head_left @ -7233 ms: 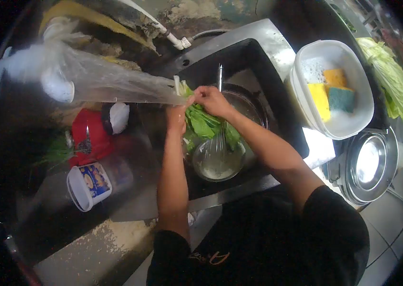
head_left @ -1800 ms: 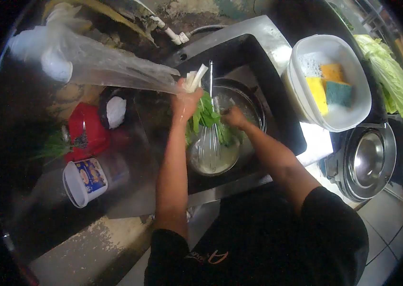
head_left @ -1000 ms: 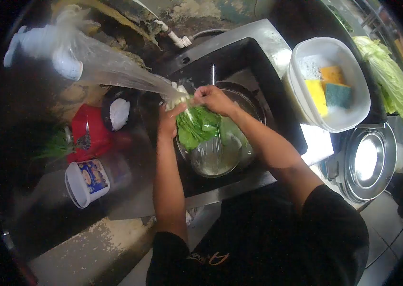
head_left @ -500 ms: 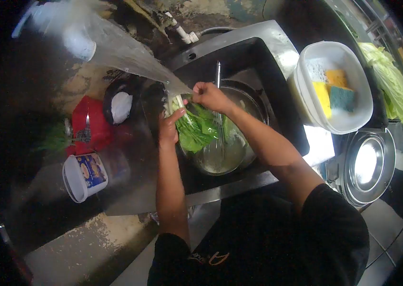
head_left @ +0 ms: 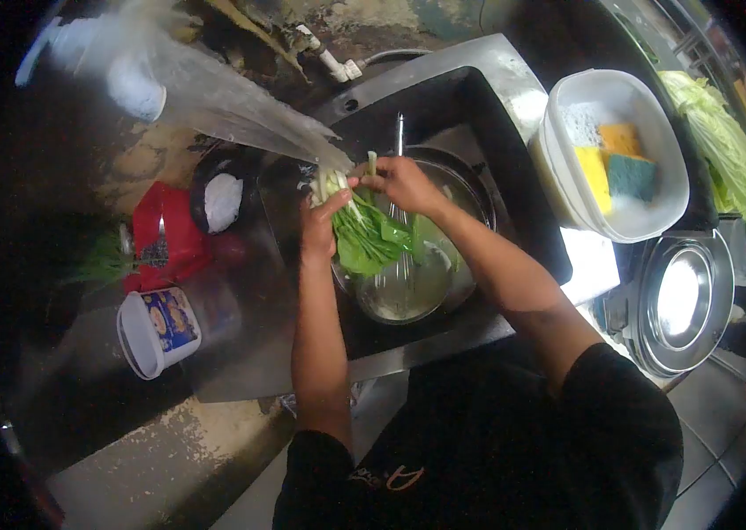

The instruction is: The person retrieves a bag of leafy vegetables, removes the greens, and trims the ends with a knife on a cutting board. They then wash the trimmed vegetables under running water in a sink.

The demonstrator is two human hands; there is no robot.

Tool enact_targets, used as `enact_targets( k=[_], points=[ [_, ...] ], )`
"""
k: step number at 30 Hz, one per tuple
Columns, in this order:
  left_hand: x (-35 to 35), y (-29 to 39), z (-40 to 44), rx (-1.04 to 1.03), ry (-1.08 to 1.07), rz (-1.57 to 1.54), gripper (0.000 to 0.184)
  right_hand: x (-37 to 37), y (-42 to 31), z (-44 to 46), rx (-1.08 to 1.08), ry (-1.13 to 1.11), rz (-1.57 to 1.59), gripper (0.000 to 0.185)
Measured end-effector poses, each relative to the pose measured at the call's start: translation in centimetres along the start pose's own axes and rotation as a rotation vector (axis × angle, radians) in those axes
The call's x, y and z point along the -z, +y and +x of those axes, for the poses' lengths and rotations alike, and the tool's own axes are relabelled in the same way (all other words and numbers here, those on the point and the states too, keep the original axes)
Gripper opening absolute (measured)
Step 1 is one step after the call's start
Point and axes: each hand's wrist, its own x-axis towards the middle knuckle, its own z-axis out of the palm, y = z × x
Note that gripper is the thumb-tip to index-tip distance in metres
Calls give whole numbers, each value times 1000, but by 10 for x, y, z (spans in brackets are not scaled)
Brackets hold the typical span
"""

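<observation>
My left hand (head_left: pixel 318 225) is closed around a bunch of leafy greens (head_left: pixel 371 247), its pale stems pointing up and its leaves hanging down. Beside those stems, the fingers of my right hand (head_left: pixel 408 187) pinch a single pale stem (head_left: pixel 372 162). Both hands are over the sink, above a round bowl of water (head_left: pixel 382 302). A thin metal faucet (head_left: pixel 400 132) stands behind my right hand, with streaks of water below it. The lower end of a hanging clear plastic sheet (head_left: pixel 241 102) comes close to the stems.
Right of the sink (head_left: pixel 505 66) stands a white tub (head_left: pixel 682 190) with sponges, near a cabbage (head_left: pixel 722 146) and round metal lids (head_left: pixel 713 305). To the left are a red bag (head_left: pixel 157 212), a black bowl (head_left: pixel 201 216) with a white lump, and a plastic container (head_left: pixel 139 344).
My right hand has shifted slightly right and now shows a pale stem between its fingers. More of the bunch's stems show above my left hand, and the plastic's lower end has spread.
</observation>
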Motion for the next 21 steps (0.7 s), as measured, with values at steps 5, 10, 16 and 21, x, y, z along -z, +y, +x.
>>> enact_targets(
  k=[5,10,16,21],
  points=[
    [-7,4,-7,22,36,106,42,1,21,9,-23,76,169,30],
    [-13,-5,-11,10,89,191,35,2,-8,5,-147,55,284,34],
    [-6,-14,-10,-43,175,298,35,-13,9,15,-169,93,188,31],
    [-6,-14,-13,-14,211,174,34,-7,-10,7,-53,92,-55,28]
  ],
)
